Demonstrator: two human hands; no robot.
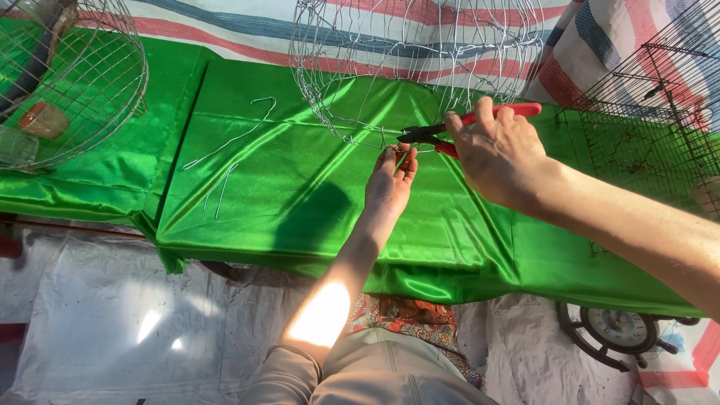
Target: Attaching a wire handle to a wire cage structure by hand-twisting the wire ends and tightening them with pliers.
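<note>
Pliers (450, 133), red-handled, dark-nosed: clenched in right hand (499, 154), nose biting the bottom rim of wire basket (420, 67). Basket: silver mesh, standing on green cloth (300, 195). Left hand (390, 184): just below that rim, fingertips (391, 155) pinching its wire beside the pliers' nose. Loose wire pieces (232, 146): on the cloth, left of the basket. Second wire basket (75, 75): far left of it.

left hand (390, 184): arm outstretched, fingers pinched | right hand (499, 154): fingers clenched, gripping
</note>
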